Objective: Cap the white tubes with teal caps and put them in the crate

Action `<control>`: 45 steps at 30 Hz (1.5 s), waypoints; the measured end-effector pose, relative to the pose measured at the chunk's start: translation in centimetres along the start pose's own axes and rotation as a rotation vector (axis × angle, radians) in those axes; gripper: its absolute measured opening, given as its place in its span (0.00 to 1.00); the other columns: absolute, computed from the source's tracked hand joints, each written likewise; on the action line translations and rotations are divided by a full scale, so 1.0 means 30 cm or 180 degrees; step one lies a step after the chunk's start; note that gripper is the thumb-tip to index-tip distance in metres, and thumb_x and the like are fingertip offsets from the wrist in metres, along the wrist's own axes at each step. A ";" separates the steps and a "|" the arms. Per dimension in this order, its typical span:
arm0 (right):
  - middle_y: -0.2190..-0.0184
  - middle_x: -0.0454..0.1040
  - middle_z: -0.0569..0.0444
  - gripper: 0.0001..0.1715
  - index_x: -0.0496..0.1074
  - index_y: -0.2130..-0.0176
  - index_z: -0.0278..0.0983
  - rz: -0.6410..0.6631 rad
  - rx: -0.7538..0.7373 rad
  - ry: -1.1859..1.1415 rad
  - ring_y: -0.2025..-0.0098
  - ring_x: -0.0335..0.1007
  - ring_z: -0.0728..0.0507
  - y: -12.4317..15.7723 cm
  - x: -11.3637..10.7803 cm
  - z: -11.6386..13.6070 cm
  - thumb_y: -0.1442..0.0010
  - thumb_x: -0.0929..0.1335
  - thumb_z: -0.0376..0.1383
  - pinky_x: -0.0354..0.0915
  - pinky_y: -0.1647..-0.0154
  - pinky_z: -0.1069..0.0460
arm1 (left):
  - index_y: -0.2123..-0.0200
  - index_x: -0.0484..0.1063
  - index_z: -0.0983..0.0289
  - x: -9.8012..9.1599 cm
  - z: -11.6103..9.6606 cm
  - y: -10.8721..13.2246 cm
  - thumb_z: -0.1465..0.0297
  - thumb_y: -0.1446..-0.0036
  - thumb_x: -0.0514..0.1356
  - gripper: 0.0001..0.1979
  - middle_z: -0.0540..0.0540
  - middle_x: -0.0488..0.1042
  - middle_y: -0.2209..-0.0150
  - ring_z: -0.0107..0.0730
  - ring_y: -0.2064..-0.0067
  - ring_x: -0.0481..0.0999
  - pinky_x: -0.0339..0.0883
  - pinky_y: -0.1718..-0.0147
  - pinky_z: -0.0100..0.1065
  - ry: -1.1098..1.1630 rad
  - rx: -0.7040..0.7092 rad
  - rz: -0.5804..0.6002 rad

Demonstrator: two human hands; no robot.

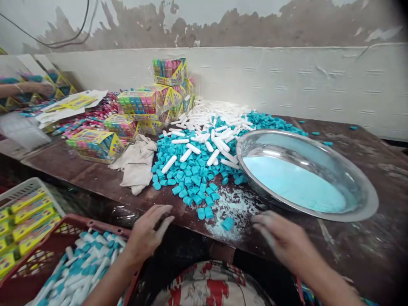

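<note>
My left hand hovers at the table's front edge, fingers and thumb apart, nothing in it. Below its forearm, a maroon crate holds many white tubes with blue caps. My right hand is also open and holds nothing visible, just in front of a metal basin containing pale blue powder. One loose blue cap lies in spilled powder between the hands. Beyond them is a heap of blue caps, with white plastic tubes scattered over it.
A crumpled cloth and wrapped display boxes stand left of the heap. A pale crate with yellow boxes is at lower left. Another person's hand shows at far left. A wall bounds the table behind.
</note>
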State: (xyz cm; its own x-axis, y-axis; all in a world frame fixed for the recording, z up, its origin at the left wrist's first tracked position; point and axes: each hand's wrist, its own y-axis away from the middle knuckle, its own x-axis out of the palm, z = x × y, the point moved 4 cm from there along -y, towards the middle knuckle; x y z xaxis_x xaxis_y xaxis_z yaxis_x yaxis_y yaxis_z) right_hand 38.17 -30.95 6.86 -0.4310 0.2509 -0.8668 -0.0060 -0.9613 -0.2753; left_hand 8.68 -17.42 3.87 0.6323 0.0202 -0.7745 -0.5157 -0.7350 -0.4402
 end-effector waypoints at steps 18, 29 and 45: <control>0.43 0.61 0.48 0.25 0.67 0.50 0.47 0.0842 0.0193 0.0567 0.53 0.68 0.33 -0.069 0.315 -0.112 0.47 0.63 0.32 0.68 0.59 0.45 | 0.57 0.67 0.63 0.014 0.070 -0.285 0.67 0.42 0.51 0.11 0.55 0.70 0.62 0.32 0.61 0.70 0.64 0.60 0.31 -0.0312 -0.0732 -0.0024; 0.45 0.63 0.47 0.22 0.66 0.48 0.46 0.0479 0.0593 0.0254 0.54 0.69 0.36 -0.121 0.189 -0.078 0.42 0.60 0.41 0.71 0.66 0.49 | 0.64 0.67 0.67 0.065 0.246 -0.513 0.74 0.48 0.53 0.07 0.60 0.70 0.63 0.41 0.58 0.69 0.61 0.60 0.37 -0.1270 -0.1043 0.0486; 0.65 0.74 0.49 0.20 0.69 0.55 0.35 0.0079 0.0642 -0.0968 0.65 0.69 0.45 -0.220 -0.045 0.014 0.39 0.54 0.33 0.65 0.66 0.53 | 0.46 0.56 0.61 0.164 -0.366 -0.327 0.67 0.44 0.52 0.22 0.59 0.68 0.51 0.38 0.51 0.70 0.70 0.57 0.33 0.0223 0.1442 0.0090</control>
State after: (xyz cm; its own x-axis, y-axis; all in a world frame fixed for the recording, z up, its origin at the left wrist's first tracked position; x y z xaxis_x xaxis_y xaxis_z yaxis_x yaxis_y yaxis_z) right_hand 38.43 -24.99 10.03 -0.6817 0.2112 -0.7005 -0.1569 -0.9774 -0.1420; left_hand 23.19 -17.54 9.35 0.6438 -0.0530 -0.7634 -0.7244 -0.3637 -0.5856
